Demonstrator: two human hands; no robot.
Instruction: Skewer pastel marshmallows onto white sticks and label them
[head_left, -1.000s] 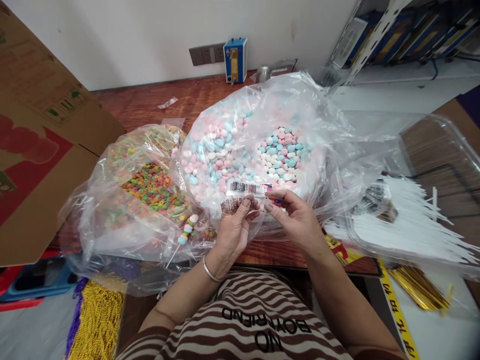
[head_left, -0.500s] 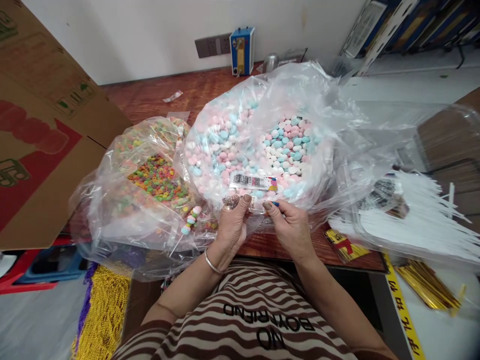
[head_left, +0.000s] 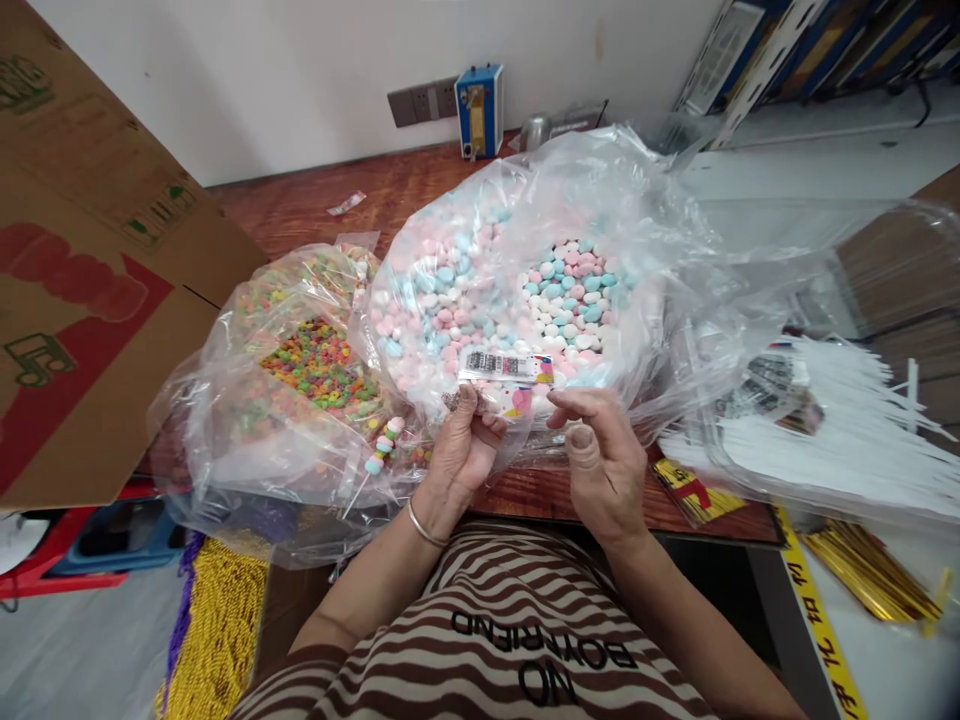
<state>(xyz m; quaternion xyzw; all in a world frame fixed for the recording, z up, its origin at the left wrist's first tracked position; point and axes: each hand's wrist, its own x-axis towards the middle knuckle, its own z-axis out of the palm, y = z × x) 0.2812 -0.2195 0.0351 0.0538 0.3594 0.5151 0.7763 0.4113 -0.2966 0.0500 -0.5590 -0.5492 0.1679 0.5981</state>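
Observation:
My left hand [head_left: 457, 455] pinches a small clear plastic packet [head_left: 517, 402] with colourful print, its fingers closed on the near left end. To the right of the packet, my right hand [head_left: 604, 455] is open with fingers apart, holding nothing that I can see. A similar printed packet [head_left: 499, 366] lies just beyond on the large plastic bag [head_left: 637, 190] of pink, white and blue candies [head_left: 574, 290]. Left of my hands, a candy skewer [head_left: 385, 446] on a white stick rests on the bag of small multicoloured rings [head_left: 322, 370].
A cardboard box [head_left: 90, 270] stands at the left. On the right are white sticks [head_left: 847, 430] in clear plastic and a pack of gold twist ties [head_left: 697, 490] by the table's front edge. A blue device [head_left: 480, 112] stands against the wall.
My right hand has let go of the packet, moved slightly right and opened. The blue-tipped thing by its fingers no longer shows. My left hand keeps hold of the packet.

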